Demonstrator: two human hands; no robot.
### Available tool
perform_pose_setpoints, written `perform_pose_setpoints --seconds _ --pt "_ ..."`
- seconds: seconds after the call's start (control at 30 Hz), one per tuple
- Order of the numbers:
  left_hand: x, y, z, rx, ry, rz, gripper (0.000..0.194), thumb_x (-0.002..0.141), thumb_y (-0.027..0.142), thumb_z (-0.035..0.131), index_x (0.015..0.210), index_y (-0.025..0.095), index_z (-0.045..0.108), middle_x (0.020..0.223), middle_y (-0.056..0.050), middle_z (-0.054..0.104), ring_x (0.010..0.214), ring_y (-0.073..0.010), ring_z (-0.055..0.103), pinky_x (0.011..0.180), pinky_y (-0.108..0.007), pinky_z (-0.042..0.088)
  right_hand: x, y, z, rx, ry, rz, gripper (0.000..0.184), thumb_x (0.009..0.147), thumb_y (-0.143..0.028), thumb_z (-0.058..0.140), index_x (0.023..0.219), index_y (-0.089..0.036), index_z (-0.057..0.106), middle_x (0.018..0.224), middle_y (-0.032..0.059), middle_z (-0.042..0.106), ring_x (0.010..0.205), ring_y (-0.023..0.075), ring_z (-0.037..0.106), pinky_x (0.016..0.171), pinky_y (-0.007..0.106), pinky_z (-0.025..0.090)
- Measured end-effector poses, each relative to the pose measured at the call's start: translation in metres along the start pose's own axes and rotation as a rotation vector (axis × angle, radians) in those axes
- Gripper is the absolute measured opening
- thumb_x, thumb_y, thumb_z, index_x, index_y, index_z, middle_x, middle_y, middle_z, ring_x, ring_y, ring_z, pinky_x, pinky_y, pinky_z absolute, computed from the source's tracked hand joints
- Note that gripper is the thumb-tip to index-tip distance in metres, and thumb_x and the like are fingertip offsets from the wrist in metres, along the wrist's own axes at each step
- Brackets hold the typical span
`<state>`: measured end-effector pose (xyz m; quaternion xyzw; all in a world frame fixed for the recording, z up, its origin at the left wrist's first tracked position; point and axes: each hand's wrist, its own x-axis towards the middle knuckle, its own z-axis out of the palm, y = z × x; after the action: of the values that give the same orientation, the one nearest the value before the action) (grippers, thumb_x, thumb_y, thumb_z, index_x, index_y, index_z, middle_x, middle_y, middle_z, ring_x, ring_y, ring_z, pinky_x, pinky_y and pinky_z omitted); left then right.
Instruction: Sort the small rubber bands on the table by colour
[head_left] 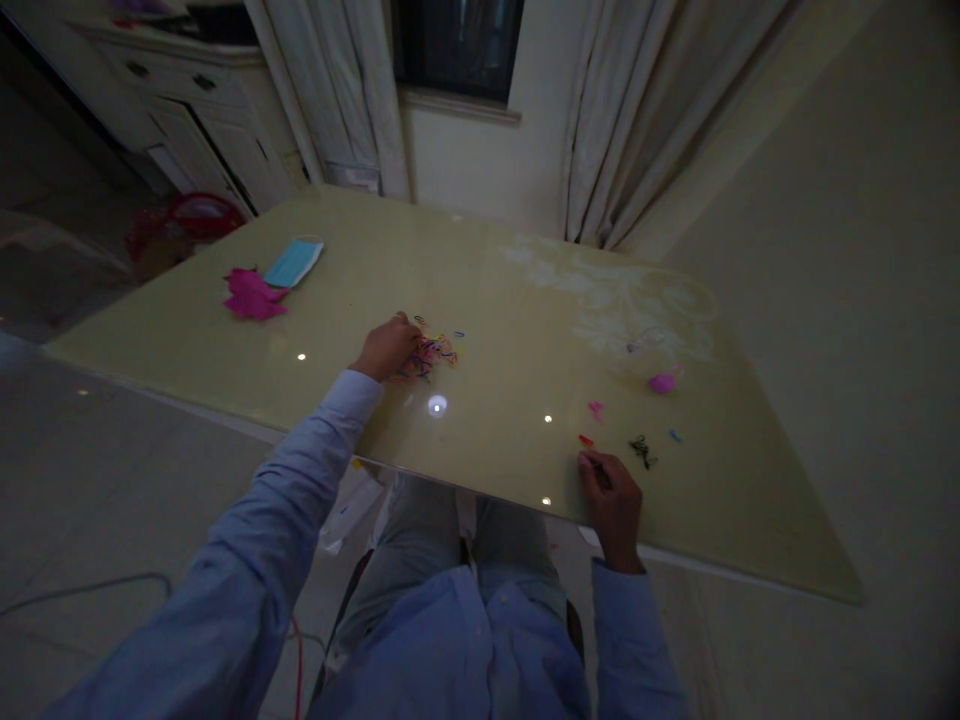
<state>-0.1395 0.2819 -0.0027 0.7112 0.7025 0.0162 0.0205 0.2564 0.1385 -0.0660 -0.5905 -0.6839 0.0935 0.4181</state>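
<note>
1. Pink cloth [256, 294] lies beside a blue mask [294, 263].
2. Left hand [390, 346] touches the colourful bands [433, 352]; its grip is unclear.
3. Right hand [611, 495], fingers curled, grip unclear, is near black bands [643, 451].

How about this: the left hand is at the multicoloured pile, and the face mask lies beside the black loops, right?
No, the head view shows the face mask beside the crumpled pink item. The left hand is at the multicoloured pile.
</note>
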Motion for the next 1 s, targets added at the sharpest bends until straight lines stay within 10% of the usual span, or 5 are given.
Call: perform_pose_setpoints --seconds 0.63,0.8,1.0 --pt "0.011 -0.014 0.003 -0.362 0.170 0.030 0.029 0.087 0.030 0.051 0.093 0.013 0.074 0.094 -0.014 0.066 0.094 -0.0240 0.059 0.087 -0.034 0.045 0.000 0.000 -0.001 -0.022 0.000 0.006 0.022 0.092 -0.036 0.056 0.088 -0.018 0.068 0.085 0.0064 0.069 0.078 0.0182 0.064 0.072 0.029 0.049" --pt "-0.015 -0.005 -0.018 -1.087 0.152 -0.154 0.030 0.079 0.042 0.064 0.084 0.012 0.070 0.077 -0.005 0.065 0.068 -0.0147 0.055 0.066 -0.027 0.046 0.000 0.000 0.000 -0.033 0.002 -0.002 0.023 0.091 -0.037 0.056 0.087 -0.017 0.068 0.083 0.0062 0.069 0.075 0.0176 0.063 0.070 0.029 0.049" --pt "-0.080 0.052 -0.032 -1.964 -0.178 -0.125 0.036 0.066 0.042 0.082 0.077 0.013 0.064 0.076 0.000 0.060 0.049 -0.0013 0.035 0.045 -0.017 0.029 0.000 0.000 0.001 -0.015 0.003 0.016 0.023 0.091 -0.037 0.056 0.087 -0.018 0.068 0.085 0.0067 0.070 0.077 0.0178 0.064 0.071 0.029 0.049"
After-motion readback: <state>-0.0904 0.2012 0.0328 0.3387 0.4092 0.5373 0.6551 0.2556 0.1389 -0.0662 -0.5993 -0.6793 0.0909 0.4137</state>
